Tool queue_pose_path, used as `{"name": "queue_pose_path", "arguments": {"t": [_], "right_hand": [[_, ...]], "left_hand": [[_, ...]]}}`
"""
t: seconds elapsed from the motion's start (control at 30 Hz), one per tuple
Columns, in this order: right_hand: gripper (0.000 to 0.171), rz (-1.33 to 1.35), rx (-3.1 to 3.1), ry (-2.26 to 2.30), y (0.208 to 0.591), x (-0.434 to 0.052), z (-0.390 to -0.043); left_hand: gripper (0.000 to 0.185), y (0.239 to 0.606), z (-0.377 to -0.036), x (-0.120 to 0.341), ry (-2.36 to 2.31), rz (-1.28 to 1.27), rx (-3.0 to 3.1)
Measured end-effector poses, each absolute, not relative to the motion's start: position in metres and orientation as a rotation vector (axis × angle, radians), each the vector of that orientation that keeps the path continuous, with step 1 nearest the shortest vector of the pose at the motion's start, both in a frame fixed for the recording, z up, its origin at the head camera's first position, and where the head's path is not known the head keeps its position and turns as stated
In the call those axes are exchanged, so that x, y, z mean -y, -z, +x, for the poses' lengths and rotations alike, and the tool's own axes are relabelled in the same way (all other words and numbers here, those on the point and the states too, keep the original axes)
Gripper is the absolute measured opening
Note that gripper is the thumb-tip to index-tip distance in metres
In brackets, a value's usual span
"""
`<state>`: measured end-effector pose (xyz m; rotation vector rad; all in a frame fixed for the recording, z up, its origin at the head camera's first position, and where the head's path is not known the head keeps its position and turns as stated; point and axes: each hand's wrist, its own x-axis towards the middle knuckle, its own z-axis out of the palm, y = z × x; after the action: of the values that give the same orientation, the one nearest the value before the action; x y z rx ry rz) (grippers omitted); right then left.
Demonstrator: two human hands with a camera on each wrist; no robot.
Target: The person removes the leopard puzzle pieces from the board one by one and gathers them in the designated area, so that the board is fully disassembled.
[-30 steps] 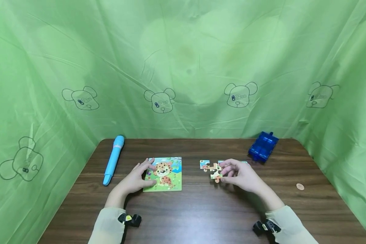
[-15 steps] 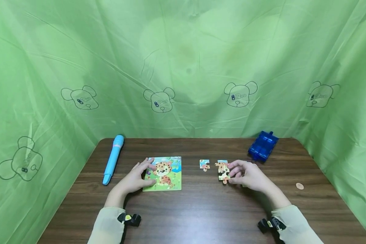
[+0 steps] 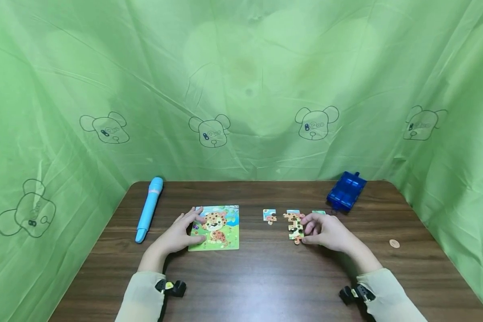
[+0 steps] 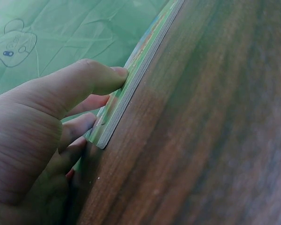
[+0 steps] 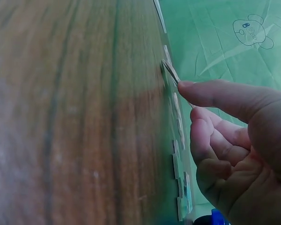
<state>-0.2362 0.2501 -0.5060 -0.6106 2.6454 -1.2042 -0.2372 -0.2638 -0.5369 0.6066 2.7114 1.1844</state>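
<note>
My left hand (image 3: 182,230) rests on the left side of a square puzzle board (image 3: 229,235) with a spotted leopard cub picture, in the head view. Its thumb lies near the front edge and its fingers reach toward the top; the left wrist view has the thumb on the board's edge (image 4: 118,117). To the right, my right hand (image 3: 326,230) pinches a small jigsaw piece (image 3: 295,231) by its right side between thumb and fingers. The right wrist view shows this held piece (image 5: 170,70) tilted over the table. Just behind it lies another jigsaw piece (image 3: 293,215), partly overlapped.
A loose corner piece (image 3: 269,215) lies between the board and the right hand. Behind that hand, a further piece (image 3: 319,212) is mostly hidden. A blue microphone-shaped toy (image 3: 149,210), a translucent blue box (image 3: 347,191) and a small round disc (image 3: 394,243) stand around the table.
My right hand has moved a little right with the jigsaw piece, away from the loose corner piece, then tilted it slightly. The left hand and board have stayed put.
</note>
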Motion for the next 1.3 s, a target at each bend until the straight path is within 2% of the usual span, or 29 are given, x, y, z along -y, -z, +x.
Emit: {"name": "queue_pose_path", "arguments": {"t": [1.3], "right_hand": [[0.04,-0.66,-2.705,1.084,0.5063,-0.2478,-0.2335]], "left_hand": [[0.041,0.5355,-0.237,0.2633,-1.181,0.584,-2.686]]}}
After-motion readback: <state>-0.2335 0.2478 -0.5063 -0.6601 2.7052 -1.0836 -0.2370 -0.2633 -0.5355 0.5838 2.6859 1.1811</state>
